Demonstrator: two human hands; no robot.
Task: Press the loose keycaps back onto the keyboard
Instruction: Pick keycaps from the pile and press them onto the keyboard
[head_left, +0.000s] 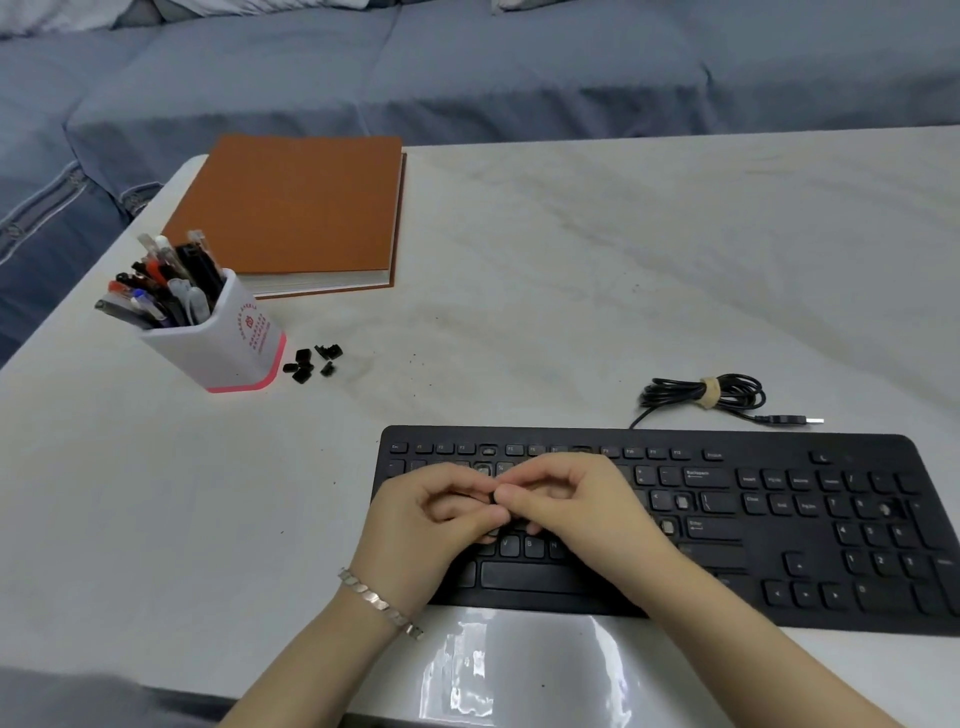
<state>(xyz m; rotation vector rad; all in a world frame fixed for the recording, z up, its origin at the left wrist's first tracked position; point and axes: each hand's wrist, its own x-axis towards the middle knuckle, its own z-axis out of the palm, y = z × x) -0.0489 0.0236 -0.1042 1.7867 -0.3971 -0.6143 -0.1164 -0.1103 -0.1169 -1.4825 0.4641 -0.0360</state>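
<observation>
Presently held keycap: a small black piece is pinched where the fingertips of both hands meet, above the letter rows in the left half of the keyboard; most of it is hidden, and contact with the keys below cannot be told.
left hand: fingers are curled, with thumb and forefinger closed on the keycap from the left; a bracelet of silvery links is worn on the wrist.
right hand: fingers are curled, with thumb and forefinger tips clamped on the keycap from the right.
keyboard: black and full-size, laid flat at the near right of the table and cut off by the right edge of the view.
bare sockets: several are seen, among them one in the function row and one right of the letter block.
loose keycaps: a small black heap is laid on the table just beside the pen holder, well apart from the keyboard.
pen holder: white with a pink base and red print, filled with pens.
notebook: orange-brown, closed, laid flat behind the pen holder.
cable: coiled behind the keyboard and bound with a pale tie; the USB plug is laid free on the table.
table: white, faintly marbled.
fabric: blue-grey, spread beyond the table's far edge.
</observation>
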